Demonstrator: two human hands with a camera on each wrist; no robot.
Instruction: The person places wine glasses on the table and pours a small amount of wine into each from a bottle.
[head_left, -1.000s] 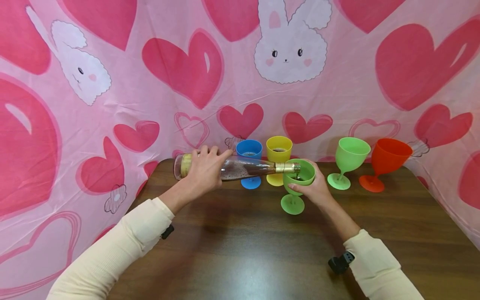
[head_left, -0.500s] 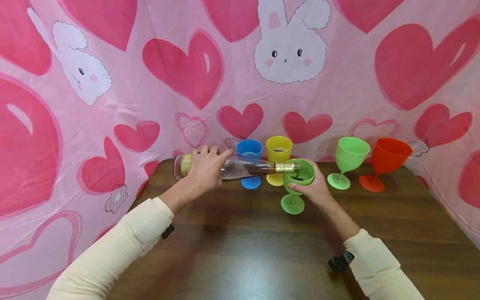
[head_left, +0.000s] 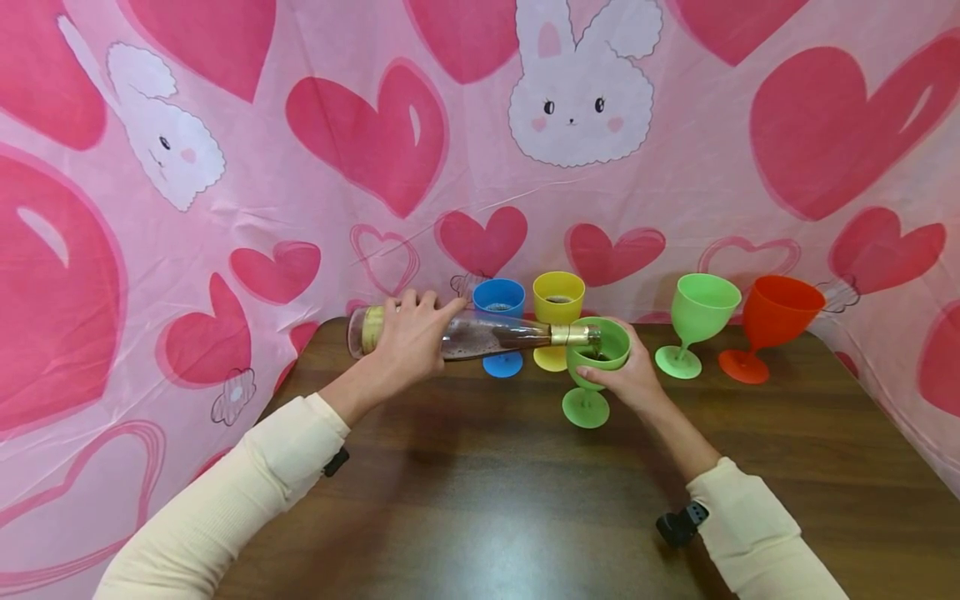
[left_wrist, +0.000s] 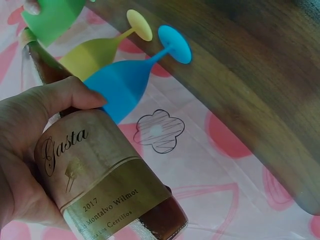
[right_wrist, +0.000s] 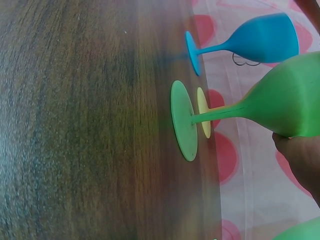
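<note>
My left hand [head_left: 415,340] grips the body of a clear glass wine bottle [head_left: 498,335] with a gold neck band, tipped almost level. Its mouth lies over the rim of a green goblet [head_left: 588,379], and dark liquid shows inside that goblet. My right hand [head_left: 632,371] holds the green goblet by its bowl, thumb in front, the other fingers mostly hidden behind. The left wrist view shows the bottle's label [left_wrist: 95,165] beside my thumb. Just behind the bottle stand a blue goblet [head_left: 501,298] and a yellow goblet [head_left: 558,287], each with dark liquid in it.
To the right stand another green goblet [head_left: 703,310] and a red goblet [head_left: 780,312] on the brown wooden table [head_left: 480,500]. A pink cloth [head_left: 480,183] printed with hearts and rabbits hangs right behind the table's far edge.
Dark liquid in the held green goblet shows a little more than before. Both hands, the bottle and the goblets keep their places.
</note>
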